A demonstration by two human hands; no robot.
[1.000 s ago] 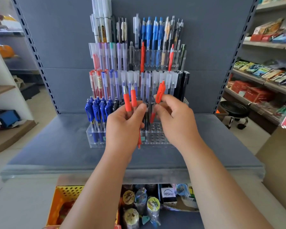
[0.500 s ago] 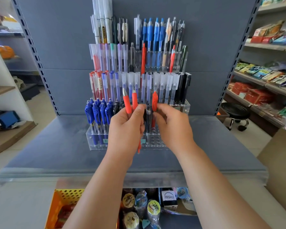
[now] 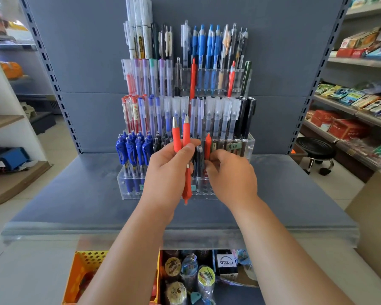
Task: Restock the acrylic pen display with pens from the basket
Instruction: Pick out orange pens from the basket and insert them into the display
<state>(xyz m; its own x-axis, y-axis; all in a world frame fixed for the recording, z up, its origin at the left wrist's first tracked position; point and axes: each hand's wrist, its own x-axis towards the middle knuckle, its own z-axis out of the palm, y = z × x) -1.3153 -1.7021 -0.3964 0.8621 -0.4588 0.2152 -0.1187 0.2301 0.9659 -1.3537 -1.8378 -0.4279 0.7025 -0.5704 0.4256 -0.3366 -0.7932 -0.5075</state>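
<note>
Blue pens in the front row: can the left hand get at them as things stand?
Likely yes for reach: nothing stands between the left hand and the blue pens just beside it. Grasping looks doubtful, as its fingers grip red pens.

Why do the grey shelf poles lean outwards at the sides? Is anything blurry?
Head view: the wide-angle lens splays the grey slotted metal shelf uprights outward; the red plastic pens and clear acrylic pen display at centre are sharp; the packet-filled shelves at the right edge look soft; lighting is even, shadows faint.
</note>
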